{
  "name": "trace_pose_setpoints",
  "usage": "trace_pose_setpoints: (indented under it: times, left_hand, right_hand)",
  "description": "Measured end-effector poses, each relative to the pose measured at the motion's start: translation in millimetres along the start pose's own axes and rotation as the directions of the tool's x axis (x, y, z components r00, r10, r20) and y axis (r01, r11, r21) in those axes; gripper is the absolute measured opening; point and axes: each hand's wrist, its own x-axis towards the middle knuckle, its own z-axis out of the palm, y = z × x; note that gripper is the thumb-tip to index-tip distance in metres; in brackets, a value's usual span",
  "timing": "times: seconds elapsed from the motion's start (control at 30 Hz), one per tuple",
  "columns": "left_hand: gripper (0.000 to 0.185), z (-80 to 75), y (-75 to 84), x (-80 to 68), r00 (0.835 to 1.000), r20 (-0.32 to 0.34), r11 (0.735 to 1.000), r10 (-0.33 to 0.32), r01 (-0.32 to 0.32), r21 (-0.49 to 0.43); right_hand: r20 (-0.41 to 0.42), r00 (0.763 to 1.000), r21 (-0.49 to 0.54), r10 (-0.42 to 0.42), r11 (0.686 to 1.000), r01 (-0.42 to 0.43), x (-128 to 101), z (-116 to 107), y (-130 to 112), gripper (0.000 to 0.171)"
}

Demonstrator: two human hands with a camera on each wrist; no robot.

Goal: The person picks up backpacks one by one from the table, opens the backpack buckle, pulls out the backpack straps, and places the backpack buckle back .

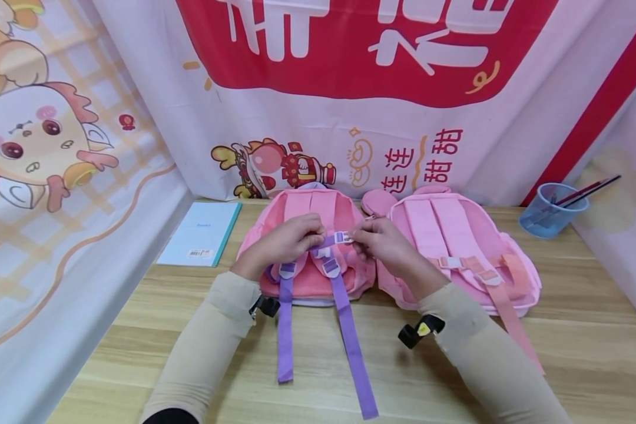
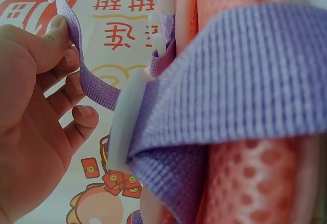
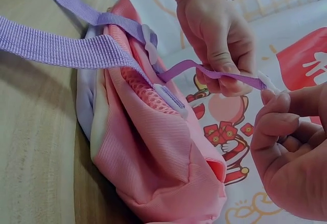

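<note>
A pink backpack (image 1: 324, 205) lies with its shoulder straps facing up in the head view. My left hand (image 1: 282, 240) pinches a narrow purple strap (image 3: 196, 67) between thumb and fingers, drawn up off the pack. At the strap's end, my right hand (image 1: 383, 240) pinches a white plastic buckle (image 1: 343, 237); in the right wrist view its fingertips (image 3: 276, 101) partly cover the buckle. Two wider purple webbing straps (image 1: 285, 330) hang from white adjusters (image 1: 331, 268) toward the table's front. The left wrist view has this webbing (image 2: 245, 76) close up.
A second pink backpack (image 1: 469, 221) with peach straps lies at the right, against the first. A light blue notebook (image 1: 198, 227) is at the left. A blue cup (image 1: 553, 215) holding pens stands at the back right. Printed cloth (image 1: 307, 118) walls in the wooden table (image 1: 381, 377).
</note>
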Motion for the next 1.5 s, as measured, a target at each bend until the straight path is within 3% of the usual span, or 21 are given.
trace_pose_setpoints:
  times: [0.23,0.47,0.7,0.9,1.13,1.3,1.5]
  left_hand:
    - [0.012,1.1,0.3,4.8,0.999,0.024,0.999,-0.025,0.024,0.034]
    - [0.013,3.0,-8.9,2.2,0.994,0.04,0.994,-0.099,0.1,-0.039]
    - [0.012,1.5,-21.9,-4.0,0.984,0.105,0.989,-0.147,0.149,-0.019]
    - [0.014,1.7,-32.2,-8.4,0.974,0.129,0.982,-0.188,0.185,0.034]
    - [0.012,2.9,-40.7,-11.5,0.957,0.162,0.969,-0.243,0.23,0.094]
    - [0.011,2.7,-45.5,-13.9,0.953,0.168,0.966,-0.254,0.24,0.1]
    - [0.012,2.1,-48.5,-17.6,0.962,0.145,0.971,-0.233,0.222,0.09]
  right_hand:
    - [-0.026,1.0,-0.016,-0.003,1.0,0.003,0.1,-3.2,3.8,0.027]
    - [-0.014,1.0,-0.053,-0.003,0.999,0.003,3.4,-13.9,5.6,0.028]
    - [-0.07,0.995,-0.076,0.076,0.994,-0.081,2.8,-22.0,9.0,0.03]
    - [-0.112,0.985,-0.23,0.128,0.961,-0.151,2.0,-27.7,15.9,0.027]
    - [-0.121,0.986,-0.406,0.111,0.901,-0.151,3.7,-29.4,27.0,0.023]
    - [-0.106,0.984,-0.41,0.143,0.895,-0.174,4.0,-28.5,31.6,0.027]
    - [-0.105,0.98,-0.432,0.166,0.88,-0.195,3.2,-27.8,32.6,0.028]
